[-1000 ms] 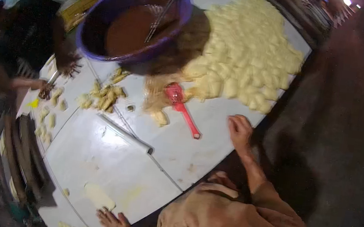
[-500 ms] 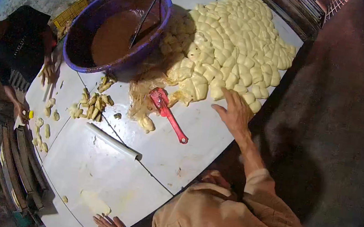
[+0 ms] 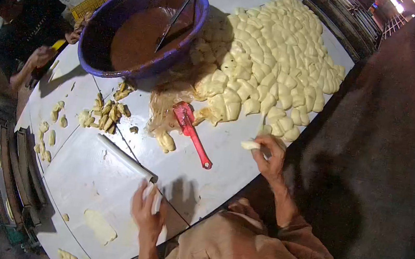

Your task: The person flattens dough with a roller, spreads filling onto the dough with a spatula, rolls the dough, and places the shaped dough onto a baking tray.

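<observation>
Drawn from the dough pile (image 3: 284, 66), one dough piece (image 3: 249, 145) is now pinched above the counter (image 3: 227, 156) by the right hand (image 3: 271, 160); the left hand (image 3: 148, 213), brought beside the white tube (image 3: 126, 156), is half open, seemingly empty. Stretching is best avoided.

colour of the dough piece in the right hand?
Pale cream-yellow: the dough piece at the right hand's fingertips, seen best in the head view.

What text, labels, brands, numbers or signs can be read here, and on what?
No readable text.
Co-worker's dark shirt: small pale marks, too small and blurred to tell if they are lettering.
Purple tub, red scoop, white tube: no lettering visible.
</observation>
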Demonstrator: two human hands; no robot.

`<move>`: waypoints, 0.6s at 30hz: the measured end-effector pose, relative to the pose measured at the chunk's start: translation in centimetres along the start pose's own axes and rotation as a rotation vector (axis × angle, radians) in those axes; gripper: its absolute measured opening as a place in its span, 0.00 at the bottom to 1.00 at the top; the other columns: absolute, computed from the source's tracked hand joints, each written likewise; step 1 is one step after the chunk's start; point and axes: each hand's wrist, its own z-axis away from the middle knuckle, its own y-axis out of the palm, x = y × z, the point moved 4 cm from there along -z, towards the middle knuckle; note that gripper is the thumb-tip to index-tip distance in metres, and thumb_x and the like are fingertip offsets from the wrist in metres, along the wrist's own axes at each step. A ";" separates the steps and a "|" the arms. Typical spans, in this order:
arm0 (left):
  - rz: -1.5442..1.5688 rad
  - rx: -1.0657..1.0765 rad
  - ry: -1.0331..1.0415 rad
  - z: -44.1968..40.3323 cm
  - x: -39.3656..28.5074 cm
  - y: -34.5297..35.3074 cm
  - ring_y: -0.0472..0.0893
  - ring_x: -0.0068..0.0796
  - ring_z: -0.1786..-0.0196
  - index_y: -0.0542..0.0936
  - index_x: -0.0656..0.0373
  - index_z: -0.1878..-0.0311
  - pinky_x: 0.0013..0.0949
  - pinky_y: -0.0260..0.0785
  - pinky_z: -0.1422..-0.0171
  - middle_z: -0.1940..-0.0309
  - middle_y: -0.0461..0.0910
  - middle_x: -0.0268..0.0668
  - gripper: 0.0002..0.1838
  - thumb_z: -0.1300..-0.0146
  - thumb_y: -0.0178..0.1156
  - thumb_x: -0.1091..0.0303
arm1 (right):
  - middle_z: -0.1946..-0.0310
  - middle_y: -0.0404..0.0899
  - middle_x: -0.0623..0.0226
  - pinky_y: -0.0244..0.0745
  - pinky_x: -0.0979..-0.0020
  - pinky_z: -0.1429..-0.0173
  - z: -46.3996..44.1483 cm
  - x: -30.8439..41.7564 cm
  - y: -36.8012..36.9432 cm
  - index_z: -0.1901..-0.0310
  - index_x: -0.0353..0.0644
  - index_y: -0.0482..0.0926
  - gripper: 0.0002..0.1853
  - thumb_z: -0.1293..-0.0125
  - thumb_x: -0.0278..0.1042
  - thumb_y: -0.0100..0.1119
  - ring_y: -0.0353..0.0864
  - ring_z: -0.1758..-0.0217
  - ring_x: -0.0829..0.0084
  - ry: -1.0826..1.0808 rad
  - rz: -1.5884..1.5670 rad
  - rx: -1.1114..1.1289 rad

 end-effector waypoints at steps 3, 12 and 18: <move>0.208 0.249 0.285 -7.9 -6.6 5.0 0.83 0.52 0.39 0.76 0.56 0.29 0.46 0.78 0.37 0.28 0.73 0.52 0.34 0.39 0.76 0.63 | 0.62 0.83 0.66 0.76 0.72 0.51 3.2 -2.8 0.8 0.56 0.35 0.82 0.09 0.38 0.23 0.67 0.83 0.58 0.73 0.389 -0.509 -0.106; 0.855 0.560 -0.051 -11.7 -15.2 6.9 0.86 0.26 0.62 0.83 0.65 0.37 0.30 0.79 0.56 0.60 0.90 0.42 0.22 0.32 0.73 0.67 | 0.44 0.80 0.57 0.76 0.68 0.41 3.2 1.5 -0.2 0.44 0.33 0.77 0.18 0.25 0.40 0.58 0.80 0.47 0.72 0.484 -0.697 0.290; 1.094 0.394 -0.561 -9.5 -9.0 8.9 0.86 0.22 0.59 0.84 0.65 0.42 0.28 0.79 0.55 0.57 0.89 0.35 0.15 0.27 0.68 0.69 | 0.33 0.74 0.55 0.74 0.61 0.35 1.4 0.2 3.5 0.31 0.38 0.72 0.35 0.32 0.51 0.72 0.80 0.40 0.63 0.117 -0.462 0.424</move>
